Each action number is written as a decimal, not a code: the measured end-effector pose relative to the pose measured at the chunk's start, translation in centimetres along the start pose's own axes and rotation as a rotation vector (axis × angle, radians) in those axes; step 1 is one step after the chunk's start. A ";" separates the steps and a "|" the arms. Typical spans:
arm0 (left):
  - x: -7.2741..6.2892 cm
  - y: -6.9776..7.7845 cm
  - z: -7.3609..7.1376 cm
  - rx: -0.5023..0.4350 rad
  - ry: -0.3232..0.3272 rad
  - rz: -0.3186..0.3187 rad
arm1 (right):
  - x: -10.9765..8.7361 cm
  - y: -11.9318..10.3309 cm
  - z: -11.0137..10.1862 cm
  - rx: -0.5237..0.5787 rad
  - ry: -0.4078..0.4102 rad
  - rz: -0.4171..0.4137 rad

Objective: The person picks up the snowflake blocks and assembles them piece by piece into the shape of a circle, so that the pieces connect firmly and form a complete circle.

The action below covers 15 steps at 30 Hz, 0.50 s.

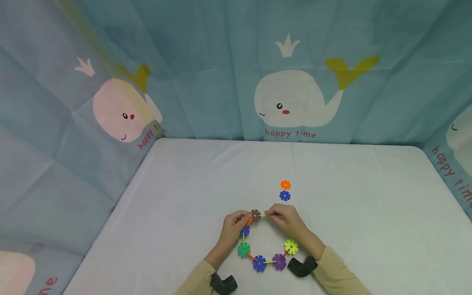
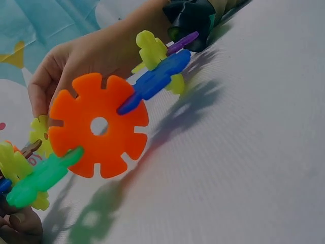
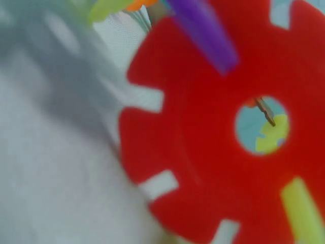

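A curved chain of notched plastic discs hangs between the two hands, low over the white table. At its upper left end my left hand (image 1: 234, 224) holds the chain by the brown disc (image 1: 255, 215), beside an edge-on orange disc (image 1: 250, 222). My right hand (image 1: 285, 219) pinches a yellow disc (image 2: 40, 136) that meets the brown one; whether they are fully slotted, I cannot tell. Along the chain follow a green disc (image 1: 243, 250), a blue disc (image 1: 259, 264), a purple disc (image 1: 279, 262) and a yellow end disc (image 1: 291, 247). A red disc (image 3: 198, 117) fills much of the right wrist view.
Beyond the right hand, a loose orange disc (image 1: 285, 185) and a loose blue disc (image 1: 285, 196) lie on the white table (image 1: 350, 196). Black wrist mounts (image 1: 303, 266) sit on both wrists, the right one close to the chain's yellow end. A whale-print curtain (image 1: 206, 82) stands behind.
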<state>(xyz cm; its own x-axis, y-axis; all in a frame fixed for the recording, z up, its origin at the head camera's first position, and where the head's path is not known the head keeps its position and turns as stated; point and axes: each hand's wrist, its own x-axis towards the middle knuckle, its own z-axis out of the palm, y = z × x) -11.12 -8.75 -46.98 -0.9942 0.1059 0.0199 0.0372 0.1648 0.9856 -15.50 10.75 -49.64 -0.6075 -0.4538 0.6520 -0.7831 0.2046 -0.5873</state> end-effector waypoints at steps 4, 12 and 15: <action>-0.1 -0.2 0.1 -0.003 0.001 -0.005 | -0.1 -0.1 0.1 0.022 -0.004 0.014; -0.1 -0.1 0.2 -0.035 0.003 0.006 | 0.6 -1.4 0.0 0.130 0.012 0.031; 0.0 0.1 0.2 -0.019 -0.007 0.007 | 0.3 -0.7 0.2 0.110 -0.014 0.077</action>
<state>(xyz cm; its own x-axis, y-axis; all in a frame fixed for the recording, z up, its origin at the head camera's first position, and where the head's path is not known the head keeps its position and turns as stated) -11.05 -8.59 -46.94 -0.9931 0.1140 0.0257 0.0423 0.1451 0.9885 -15.13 10.28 -49.12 -0.6629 -0.4524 0.5966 -0.7143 0.1433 -0.6850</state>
